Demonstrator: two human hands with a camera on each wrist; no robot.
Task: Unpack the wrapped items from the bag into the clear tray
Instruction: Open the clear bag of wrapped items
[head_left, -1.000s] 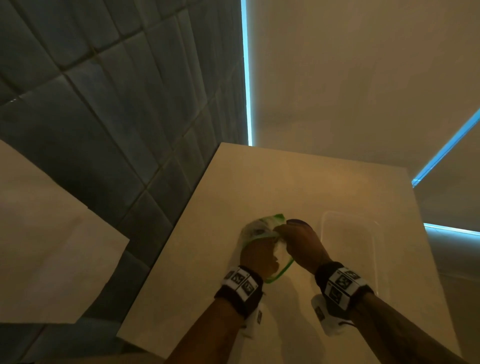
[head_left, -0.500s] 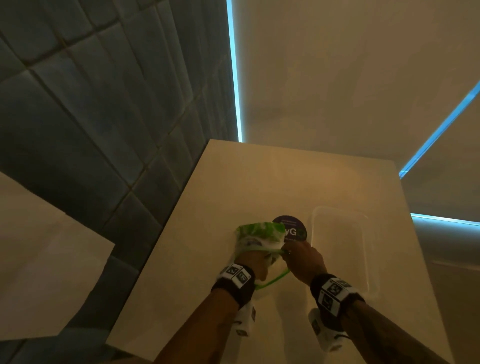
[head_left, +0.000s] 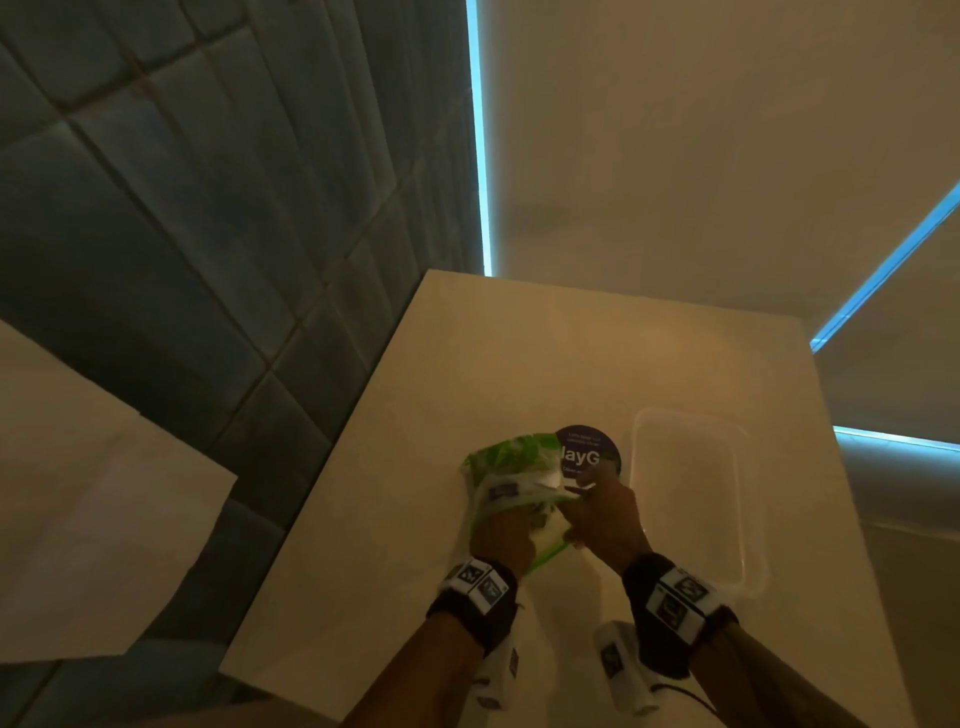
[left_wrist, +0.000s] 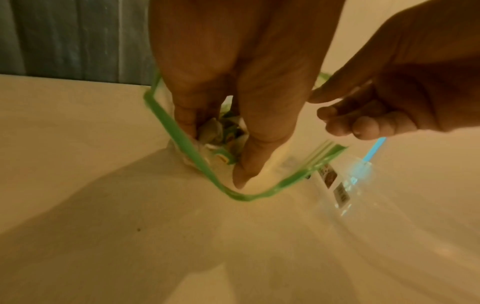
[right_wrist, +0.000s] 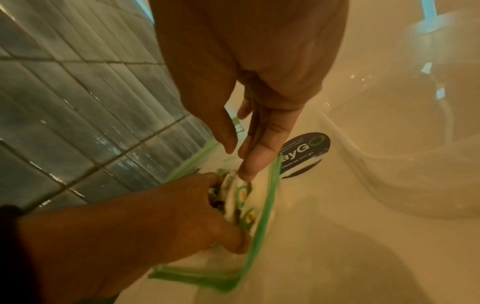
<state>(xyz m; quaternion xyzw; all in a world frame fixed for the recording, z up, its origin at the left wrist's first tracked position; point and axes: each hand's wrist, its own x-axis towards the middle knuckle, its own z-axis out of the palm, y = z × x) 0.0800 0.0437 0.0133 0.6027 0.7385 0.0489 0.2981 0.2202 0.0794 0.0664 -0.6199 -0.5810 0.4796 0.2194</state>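
A clear zip bag (head_left: 511, 467) with a green rim (left_wrist: 182, 139) is held over the pale table, left of the clear tray (head_left: 691, 415). My left hand (left_wrist: 215, 148) reaches through the bag's mouth, and its thumb and fingers grip small wrapped items (left_wrist: 221, 139) printed in green and white. The right wrist view also shows these wrapped items (right_wrist: 239, 201) inside the rim (right_wrist: 262, 216). My right hand (right_wrist: 237, 160) pinches the right side of the bag's mouth and holds it wide. Nothing shows inside the tray (right_wrist: 389, 164).
A dark round sticker (head_left: 587, 452) lies on the table (head_left: 415, 519) just behind the bag. A grey tiled wall (head_left: 208, 234) runs along the left, beyond the table's edge. A second pale surface (head_left: 78, 493) lies at lower left.
The bag and both hands drew back toward me, which uncovered the dark round sticker. My right hand shifted from the bag's top to its right rim.
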